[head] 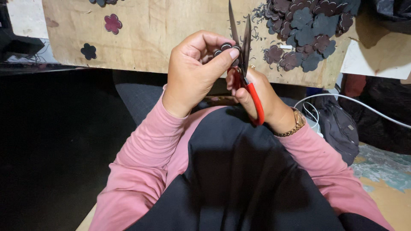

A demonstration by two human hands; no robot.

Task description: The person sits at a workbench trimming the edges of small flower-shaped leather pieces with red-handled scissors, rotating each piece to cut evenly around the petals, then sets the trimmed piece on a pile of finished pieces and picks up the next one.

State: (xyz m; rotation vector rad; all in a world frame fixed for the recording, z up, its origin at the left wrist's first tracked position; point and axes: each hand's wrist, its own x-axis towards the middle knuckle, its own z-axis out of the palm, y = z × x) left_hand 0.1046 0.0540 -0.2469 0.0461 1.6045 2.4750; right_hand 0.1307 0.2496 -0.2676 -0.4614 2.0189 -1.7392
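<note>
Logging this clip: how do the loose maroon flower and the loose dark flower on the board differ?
The maroon flower is reddish and lies higher on the board; the dark flower is near black and lies lower, further left, nearer the edge. The maroon one looks slightly larger. Both are flat, petal-edged cutouts lying alone.

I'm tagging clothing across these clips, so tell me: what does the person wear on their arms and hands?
Both arms are covered by long pink sleeves, left sleeve and right sleeve, with ribbed cuffs ending at the wrists. The right wrist carries a gold-coloured watch on a metal link band. A small gold-coloured ring shows on a finger of the right hand. The left hand is bare, with no gloves.
</note>
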